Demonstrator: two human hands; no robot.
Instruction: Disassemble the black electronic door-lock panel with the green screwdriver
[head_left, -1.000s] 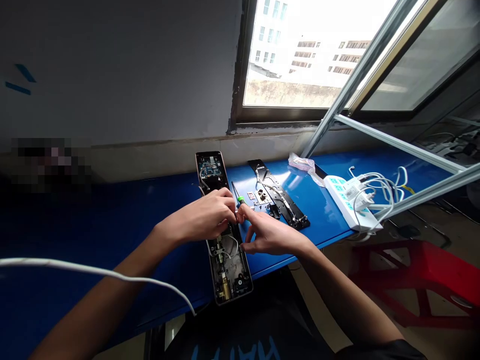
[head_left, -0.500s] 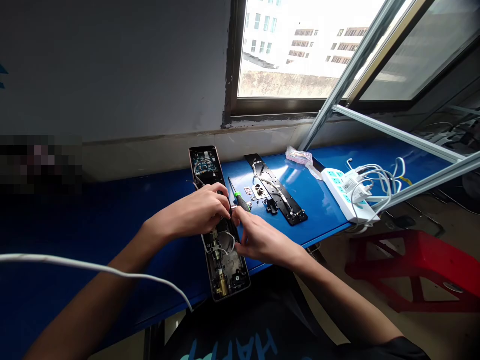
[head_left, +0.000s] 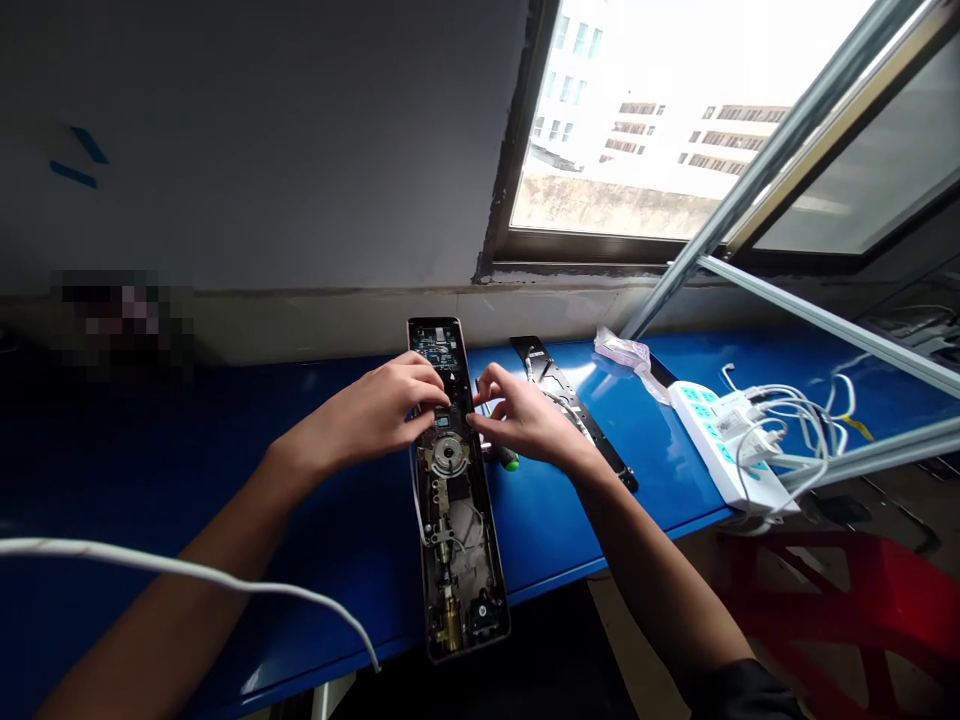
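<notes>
A long, narrow open housing, like that of an electronic door lock (head_left: 491, 545), stands on the blue table with its inside facing up. In it are a circuit board (head_left: 435, 345), a round metal disc (head_left: 449, 454) and a brass cylinder (head_left: 451, 625). My left hand (head_left: 390, 405) reaches over its left side, fingers bent and tips close together above the middle. At the right rim, my right hand (head_left: 517, 415) is in a pinch. Anything between either hand's fingertips is too small to make out. A green and black screwdriver (head_left: 511, 462) lies partly hidden below my right hand.
A black plate with wires (head_left: 600, 445) lies to the right. Behind it are a plastic bag (head_left: 622, 350) and a power strip (head_left: 705, 430) with white chargers. A metal frame (head_left: 825, 310) crosses the right side. A red stool (head_left: 847, 580) stands below; a white cable (head_left: 187, 570) hangs at left.
My hands have drawn apart from each other and moved up the housing. The round disc they covered now shows. My right hand now covers most of the screwdriver. The view has shifted.
</notes>
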